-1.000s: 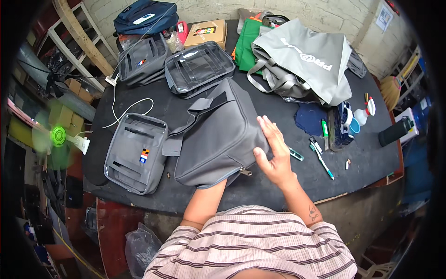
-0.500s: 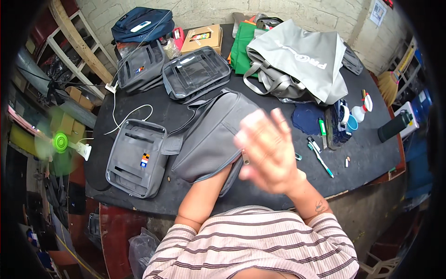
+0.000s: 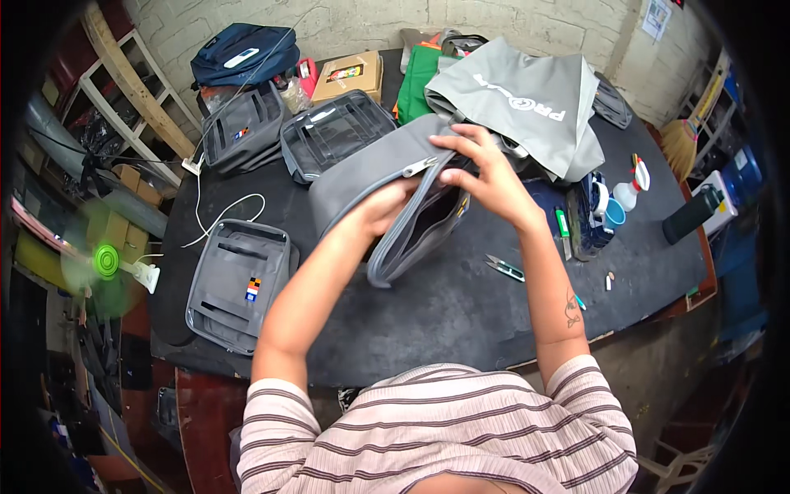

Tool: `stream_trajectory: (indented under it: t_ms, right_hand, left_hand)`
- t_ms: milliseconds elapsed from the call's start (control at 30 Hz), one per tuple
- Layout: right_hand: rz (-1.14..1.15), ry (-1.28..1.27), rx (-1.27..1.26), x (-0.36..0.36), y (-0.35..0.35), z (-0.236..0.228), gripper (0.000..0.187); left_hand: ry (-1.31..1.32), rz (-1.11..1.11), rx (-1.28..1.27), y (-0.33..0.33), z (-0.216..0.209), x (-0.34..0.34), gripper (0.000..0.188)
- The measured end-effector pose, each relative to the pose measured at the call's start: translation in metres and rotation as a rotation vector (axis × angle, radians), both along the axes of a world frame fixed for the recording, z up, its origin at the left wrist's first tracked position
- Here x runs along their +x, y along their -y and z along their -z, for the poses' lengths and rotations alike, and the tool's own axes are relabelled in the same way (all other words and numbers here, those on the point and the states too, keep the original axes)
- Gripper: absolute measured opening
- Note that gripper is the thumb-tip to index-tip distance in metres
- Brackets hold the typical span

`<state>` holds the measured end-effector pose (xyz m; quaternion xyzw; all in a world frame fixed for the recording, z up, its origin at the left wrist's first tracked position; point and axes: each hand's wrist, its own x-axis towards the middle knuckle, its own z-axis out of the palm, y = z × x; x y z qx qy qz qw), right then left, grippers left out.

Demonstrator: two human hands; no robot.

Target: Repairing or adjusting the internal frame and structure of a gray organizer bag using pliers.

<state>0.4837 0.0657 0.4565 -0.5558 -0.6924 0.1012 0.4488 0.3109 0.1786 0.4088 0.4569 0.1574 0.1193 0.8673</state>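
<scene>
A grey zippered bag [image 3: 362, 169] is held up and tilted over the middle of the table, its unzipped mouth facing me. Through that mouth goes my left hand [image 3: 387, 207]; the bag hides its fingertips, so its grip does not show. My right hand [image 3: 495, 179] pinches the far right edge of the bag between thumb and fingers. A metal zip pull [image 3: 420, 167] lies on the zipper between the two hands. Inside the opening a dark pocket is partly visible.
Similar grey bags lie at left [image 3: 239, 284] and behind [image 3: 337, 132]. A large grey tote [image 3: 518, 99] fills the back right. Thread snips [image 3: 504, 267], a green cutter [image 3: 563, 230] and a spray bottle [image 3: 632, 188] lie or stand at right. A green fan [image 3: 107, 261] spins at left.
The grey bag has been lifted and turned, so its open mouth now shows. My right hand has gone from a blurred motion above the bag to its far edge. The snips are now uncovered.
</scene>
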Motion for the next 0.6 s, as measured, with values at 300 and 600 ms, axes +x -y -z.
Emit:
stream_trajectory:
  t_ms: [300, 600]
  right_hand:
    - [0.115, -0.076, 0.133, 0.013, 0.002, 0.012, 0.036]
    - [0.271, 0.178, 0.32, 0.001, 0.002, 0.017, 0.029]
  left_hand:
    - [-0.236, -0.049, 0.827, 0.001, -0.091, -0.064, 0.044]
    - [-0.49, -0.189, 1.978, 0.038, -0.11, -0.002, 0.042]
